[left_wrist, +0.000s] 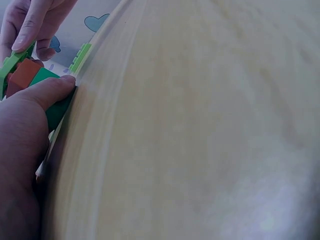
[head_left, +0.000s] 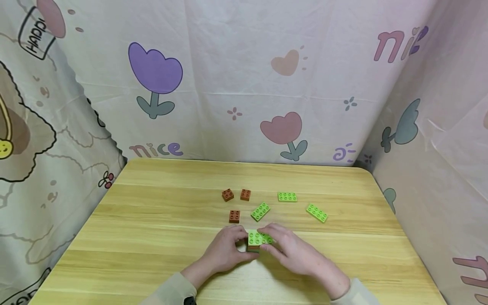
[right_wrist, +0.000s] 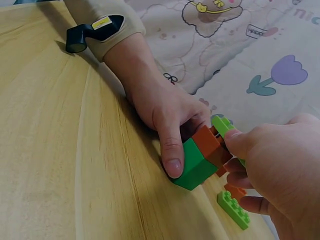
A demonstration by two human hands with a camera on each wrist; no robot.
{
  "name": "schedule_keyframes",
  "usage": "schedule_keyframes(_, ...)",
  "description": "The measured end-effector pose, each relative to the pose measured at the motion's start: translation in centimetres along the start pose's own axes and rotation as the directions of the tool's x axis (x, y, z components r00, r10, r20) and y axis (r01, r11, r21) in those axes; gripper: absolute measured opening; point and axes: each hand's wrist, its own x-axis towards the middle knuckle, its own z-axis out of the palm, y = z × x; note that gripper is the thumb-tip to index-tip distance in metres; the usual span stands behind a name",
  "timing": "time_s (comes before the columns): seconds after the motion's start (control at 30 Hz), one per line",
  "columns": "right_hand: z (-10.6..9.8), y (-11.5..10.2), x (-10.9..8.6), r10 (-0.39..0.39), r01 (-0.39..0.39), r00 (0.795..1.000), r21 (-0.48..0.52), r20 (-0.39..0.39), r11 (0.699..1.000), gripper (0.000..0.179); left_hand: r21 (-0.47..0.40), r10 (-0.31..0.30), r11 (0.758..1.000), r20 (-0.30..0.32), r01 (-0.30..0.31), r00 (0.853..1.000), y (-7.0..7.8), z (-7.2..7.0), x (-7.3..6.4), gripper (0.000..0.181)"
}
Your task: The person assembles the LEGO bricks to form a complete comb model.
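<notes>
My left hand [head_left: 225, 250] grips a dark green block [right_wrist: 192, 167] at the bottom of a small stack, its thumb along the block's side. On that block sits a reddish-brown brick [right_wrist: 206, 142]. Above it, a light green eight-stud brick [head_left: 256, 238] is pinched between the thumb and fingers of my right hand [head_left: 295, 250]. Brown studs show in a narrow gap under the light green brick in the right wrist view. Its right end reaches out past the stack, partly hidden by the right fingers.
Beyond the hands lie three loose brown bricks, the nearest [head_left: 234, 216] just ahead of the left hand. Three light green bricks lie to their right: one angled [head_left: 260, 212], one straight [head_left: 287, 197], one farther right [head_left: 317, 213]. A printed cloth [head_left: 228, 76] hangs behind the wooden table [head_left: 152, 220].
</notes>
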Motion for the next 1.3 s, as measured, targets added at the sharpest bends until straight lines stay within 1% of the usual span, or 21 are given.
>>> schedule_keyframes(0.27, 0.0, -0.1, 0.1, -0.014, 0.014, 1.000, -0.026, 0.004, 1.000, 0.044, -0.007, 0.004, 1.000, -0.003, -0.004, 1.000, 0.0, 0.0, 0.1, 0.030)
schedule_keyframes(0.5, -0.1, 0.0, 0.3, -0.073, 0.072, 0.997, -0.072, -0.017, 0.995, 0.040, -0.018, -0.007, 1.000, 0.006, 0.007, 1.000, 0.1, 0.0, 0.2, 0.028)
schedule_keyframes(0.67, -0.3, 0.0, 0.4, -0.083, 0.082, 0.997, -0.080, -0.008, 0.993, 0.038, -0.029, -0.011, 1.000, 0.007, 0.011, 1.000, 0.1, 0.0, 0.3, 0.028)
schedule_keyframes(0.77, -0.4, 0.1, 0.5, -0.089, 0.089, 0.996, -0.082, -0.001, 0.993, 0.038, -0.070, -0.024, 0.997, 0.021, 0.025, 0.999, 0.2, -0.3, 0.3, 0.033)
schedule_keyframes(0.87, -0.5, 0.1, 0.6, -0.091, 0.091, 0.996, -0.085, 0.006, 0.992, 0.038, -0.161, -0.042, 0.986, 0.024, 0.045, 0.999, 0.4, -0.7, 0.3, 0.043)
schedule_keyframes(0.9, -0.5, 0.1, 0.6, -0.089, 0.090, 0.996, -0.087, 0.008, 0.992, 0.038, -0.194, -0.040, 0.980, 0.016, 0.042, 0.999, 0.4, -0.8, 0.2, 0.047)
schedule_keyframes(0.97, -0.6, 0.1, 0.6, -0.087, 0.088, 0.996, -0.090, 0.009, 0.992, 0.039, -0.255, -0.016, 0.967, -0.011, 0.013, 1.000, 0.6, -1.1, 0.2, 0.051)
schedule_keyframes(1.03, -0.6, 0.1, 0.6, -0.087, 0.088, 0.996, -0.092, 0.007, 0.992, 0.039, -0.286, 0.039, 0.957, -0.052, -0.052, 0.998, 0.7, -1.2, 0.2, 0.050)
schedule_keyframes(1.1, -0.6, 0.1, 0.6, -0.089, 0.089, 0.996, -0.090, 0.005, 0.992, 0.040, -0.303, 0.106, 0.944, -0.090, -0.129, 0.990, 0.8, -1.2, 0.2, 0.044)
schedule_keyframes(1.17, -0.7, 0.1, 0.6, -0.090, 0.090, 0.996, -0.080, 0.005, 0.993, 0.039, -0.314, 0.154, 0.931, -0.120, -0.185, 0.981, 0.9, -1.2, 0.3, 0.038)
schedule_keyframes(1.23, -0.7, 0.1, 0.6, -0.091, 0.091, 0.996, -0.071, 0.006, 0.993, 0.039, -0.328, 0.173, 0.921, -0.139, -0.211, 0.975, 1.0, -1.2, 0.3, 0.033)
schedule_keyframes(1.3, -0.6, 0.1, 0.6, -0.088, 0.089, 0.996, -0.058, 0.009, 0.994, 0.039, -0.336, 0.172, 0.917, -0.154, -0.215, 0.973, 1.0, -1.1, 0.2, 0.030)
